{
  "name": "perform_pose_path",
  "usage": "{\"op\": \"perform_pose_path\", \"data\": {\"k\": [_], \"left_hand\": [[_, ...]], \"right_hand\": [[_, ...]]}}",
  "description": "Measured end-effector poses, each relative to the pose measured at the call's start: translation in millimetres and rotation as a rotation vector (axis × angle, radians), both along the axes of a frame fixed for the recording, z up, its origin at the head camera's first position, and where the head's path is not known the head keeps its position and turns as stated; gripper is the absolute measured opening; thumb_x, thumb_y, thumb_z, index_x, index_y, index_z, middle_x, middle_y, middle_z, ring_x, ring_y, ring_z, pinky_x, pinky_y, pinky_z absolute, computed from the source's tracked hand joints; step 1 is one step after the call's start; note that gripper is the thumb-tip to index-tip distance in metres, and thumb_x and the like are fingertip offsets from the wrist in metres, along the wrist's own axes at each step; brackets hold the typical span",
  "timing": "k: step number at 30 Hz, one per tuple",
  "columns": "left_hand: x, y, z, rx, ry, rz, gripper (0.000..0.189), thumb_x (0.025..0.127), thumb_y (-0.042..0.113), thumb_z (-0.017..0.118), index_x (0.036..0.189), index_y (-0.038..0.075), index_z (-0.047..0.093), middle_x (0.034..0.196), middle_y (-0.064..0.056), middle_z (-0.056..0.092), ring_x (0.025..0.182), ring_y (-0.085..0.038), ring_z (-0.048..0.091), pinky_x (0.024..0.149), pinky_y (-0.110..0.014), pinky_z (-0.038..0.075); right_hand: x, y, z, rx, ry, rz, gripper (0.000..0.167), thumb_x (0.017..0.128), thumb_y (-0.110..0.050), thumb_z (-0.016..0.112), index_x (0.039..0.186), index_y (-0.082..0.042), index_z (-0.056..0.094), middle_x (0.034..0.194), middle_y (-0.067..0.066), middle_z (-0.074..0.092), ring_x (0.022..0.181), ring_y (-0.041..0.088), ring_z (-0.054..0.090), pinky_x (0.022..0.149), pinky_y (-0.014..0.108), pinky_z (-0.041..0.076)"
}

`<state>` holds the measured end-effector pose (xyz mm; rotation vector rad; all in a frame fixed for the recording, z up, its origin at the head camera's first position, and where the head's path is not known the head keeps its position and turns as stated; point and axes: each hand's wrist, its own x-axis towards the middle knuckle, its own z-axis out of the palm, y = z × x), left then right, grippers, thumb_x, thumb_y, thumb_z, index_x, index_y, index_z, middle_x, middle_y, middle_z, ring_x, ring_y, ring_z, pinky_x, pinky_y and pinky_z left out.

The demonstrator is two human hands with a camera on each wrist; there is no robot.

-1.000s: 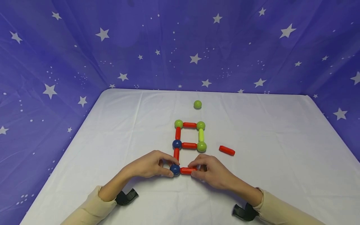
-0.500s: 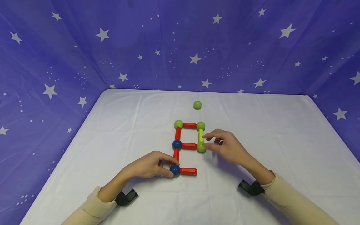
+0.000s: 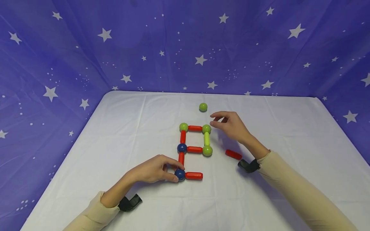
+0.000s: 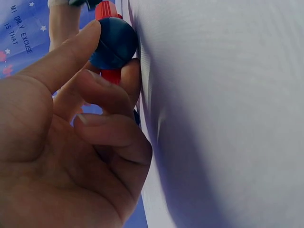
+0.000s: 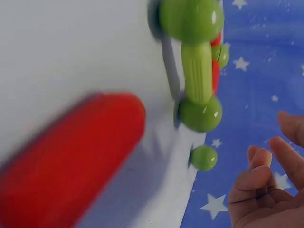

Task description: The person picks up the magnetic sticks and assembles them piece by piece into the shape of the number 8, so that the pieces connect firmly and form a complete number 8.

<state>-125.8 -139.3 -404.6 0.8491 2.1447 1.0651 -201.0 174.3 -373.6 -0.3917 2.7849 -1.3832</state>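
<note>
On the white cloth lies a flat figure of balls and rods. Its top is a square with green balls, red rods, a light green rod (image 3: 206, 139) and a blue ball (image 3: 181, 148) at one corner. From that corner a red rod runs down to a lower blue ball (image 4: 114, 42), which my left hand (image 3: 157, 168) pinches between thumb and fingers. Another red rod (image 3: 194, 175) sticks out rightward from it. My right hand (image 3: 231, 125) is in the air, fingers loosely bent and holding nothing, near the square's upper right green ball (image 3: 206, 129). Beyond lies a loose green ball (image 3: 203, 107).
A loose red rod (image 3: 233, 154) lies right of the figure, below my right forearm. Dark straps (image 3: 248, 166) sit at both wrists. A purple star-printed curtain (image 3: 185, 45) hangs behind the white-covered table (image 3: 138, 128).
My right hand has let go of the lower red rod and moved up, past the square's right side, towards the loose green ball. My left hand stays on the blue ball.
</note>
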Motion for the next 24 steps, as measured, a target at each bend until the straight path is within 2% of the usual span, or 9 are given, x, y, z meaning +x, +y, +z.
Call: {"op": "perform_pose_path", "data": {"k": [3, 11, 17, 24], "left_hand": [[0.1, -0.3, 0.3, 0.006, -0.006, 0.0, 0.034, 0.086, 0.021, 0.079, 0.118, 0.018, 0.071, 0.086, 0.005, 0.061, 0.053, -0.01, 0.045, 0.054, -0.023, 0.036], [0.4, -1.0, -1.8, 0.003, -0.015, 0.006, 0.033, 0.086, 0.022, 0.079, 0.118, 0.02, 0.071, 0.086, 0.005, 0.061, 0.053, -0.01, 0.044, 0.053, -0.023, 0.036], [-0.3, -1.2, -1.7, 0.011, -0.014, 0.005, 0.034, 0.086, 0.022, 0.079, 0.118, 0.019, 0.071, 0.089, 0.006, 0.062, 0.053, -0.011, 0.044, 0.053, -0.024, 0.035], [-0.5, -1.6, -1.8, 0.003, -0.009, 0.005, 0.034, 0.086, 0.022, 0.078, 0.119, 0.019, 0.071, 0.091, 0.008, 0.063, 0.053, -0.01, 0.044, 0.054, -0.023, 0.035]], "right_hand": [[-17.1, -3, -2.4, 0.005, -0.01, -0.01, 0.032, 0.09, -0.016, 0.073, 0.119, -0.002, 0.07, 0.101, 0.012, 0.067, 0.08, 0.028, 0.055, 0.071, 0.037, 0.044], [-60.7, -14, -13.4, 0.019, -0.033, -0.053, 0.037, 0.09, -0.016, 0.072, 0.125, -0.002, 0.066, 0.104, 0.018, 0.066, 0.098, 0.032, 0.057, 0.081, 0.041, 0.044], [-77.7, -22, -18.0, 0.084, -0.086, -0.113, 0.044, 0.091, -0.019, 0.071, 0.132, -0.006, 0.062, 0.111, 0.019, 0.064, 0.093, 0.031, 0.059, 0.077, 0.04, 0.047], [-89.7, -26, -22.3, 0.116, -0.108, -0.134, 0.049, 0.091, -0.022, 0.071, 0.136, -0.007, 0.059, 0.111, 0.02, 0.064, 0.082, 0.028, 0.06, 0.07, 0.036, 0.048]]}}
